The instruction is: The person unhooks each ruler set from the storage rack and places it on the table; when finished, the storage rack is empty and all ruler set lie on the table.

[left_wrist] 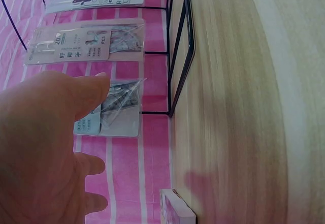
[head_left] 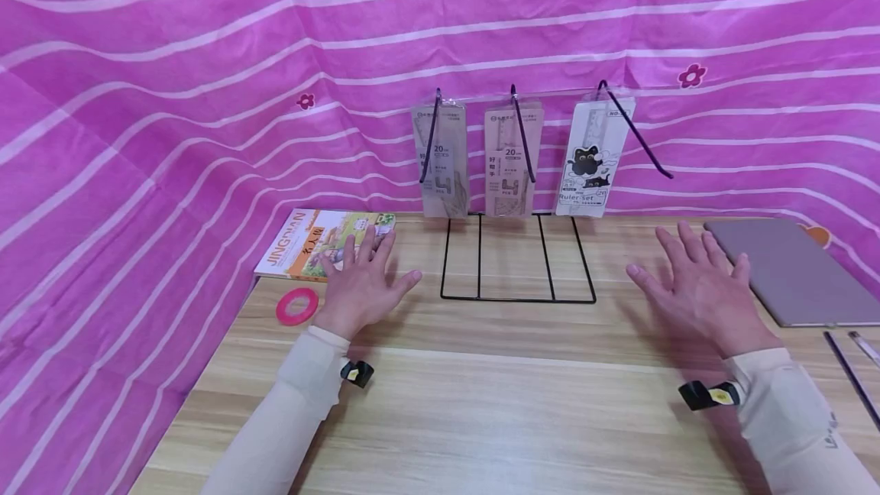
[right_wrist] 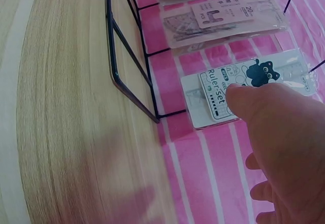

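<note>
My left hand [head_left: 360, 285] is held out with fingers spread, nothing in it, its fingertips overlapping a book [head_left: 302, 247] in the head view. A pink tape roll [head_left: 297, 306] lies beside that wrist. On the other side, my right hand [head_left: 708, 296] has its fingers spread too and holds nothing. Between the hands stands a black wire display rack [head_left: 518, 299]. From its hooks hang a bluish ruler-set packet [head_left: 448, 174], a pinkish ruler-set packet [head_left: 504, 178] and a white ruler-set packet [head_left: 587, 163] with black cats. In the right wrist view, the thumb overlaps the white packet [right_wrist: 203, 102].
A grey flat board or folder [head_left: 797, 273] lies at the right, close to the right hand. Near the right edge are a dark thin rod [head_left: 852, 376] and a pen-like item [head_left: 865, 346]. A pink striped cloth [head_left: 172, 197] hangs behind and left of the wooden table [head_left: 481, 418].
</note>
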`<state>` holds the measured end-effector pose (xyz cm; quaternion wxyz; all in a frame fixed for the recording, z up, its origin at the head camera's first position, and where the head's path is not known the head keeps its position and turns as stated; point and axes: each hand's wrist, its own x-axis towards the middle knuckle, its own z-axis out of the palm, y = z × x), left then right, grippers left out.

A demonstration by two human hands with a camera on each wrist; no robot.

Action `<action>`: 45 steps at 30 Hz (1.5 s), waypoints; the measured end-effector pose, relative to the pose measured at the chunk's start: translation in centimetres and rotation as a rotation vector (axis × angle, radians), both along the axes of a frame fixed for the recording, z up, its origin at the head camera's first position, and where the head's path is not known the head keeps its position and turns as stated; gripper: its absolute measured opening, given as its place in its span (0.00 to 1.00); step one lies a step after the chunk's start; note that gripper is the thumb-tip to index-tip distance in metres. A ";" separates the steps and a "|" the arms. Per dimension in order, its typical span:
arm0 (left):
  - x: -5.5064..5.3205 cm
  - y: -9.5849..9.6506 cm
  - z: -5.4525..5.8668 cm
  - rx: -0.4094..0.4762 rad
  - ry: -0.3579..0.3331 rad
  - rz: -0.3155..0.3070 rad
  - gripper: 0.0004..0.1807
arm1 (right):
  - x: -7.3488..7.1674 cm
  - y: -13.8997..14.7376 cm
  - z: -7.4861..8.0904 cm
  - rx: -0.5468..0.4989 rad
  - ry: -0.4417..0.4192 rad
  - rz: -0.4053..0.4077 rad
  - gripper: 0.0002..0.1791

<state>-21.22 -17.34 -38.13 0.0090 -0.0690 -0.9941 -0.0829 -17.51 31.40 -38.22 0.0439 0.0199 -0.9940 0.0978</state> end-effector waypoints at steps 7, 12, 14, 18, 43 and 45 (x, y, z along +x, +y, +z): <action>-0.1 0.0 0.3 -0.002 0.011 -0.006 0.52 | -0.1 0.1 0.4 -0.014 0.005 0.007 0.53; -0.1 -0.1 0.1 -0.007 0.013 -0.023 0.52 | -0.1 0.2 0.4 -0.017 -0.005 0.022 0.52; 0.0 0.0 0.0 -0.012 0.011 -0.030 0.51 | 0.0 0.2 0.4 -0.018 -0.006 0.025 0.52; 0.1 0.0 -0.2 -0.013 0.013 -0.033 0.51 | 0.0 0.1 0.1 -0.021 0.001 0.031 0.52; -1.8 1.7 -2.0 0.277 -0.102 -0.348 0.43 | -1.3 0.0 -0.6 -0.278 0.134 0.191 0.43; -2.1 2.0 -2.3 0.277 -0.126 -0.347 0.44 | -1.7 -0.1 -0.3 -0.301 0.121 0.195 0.43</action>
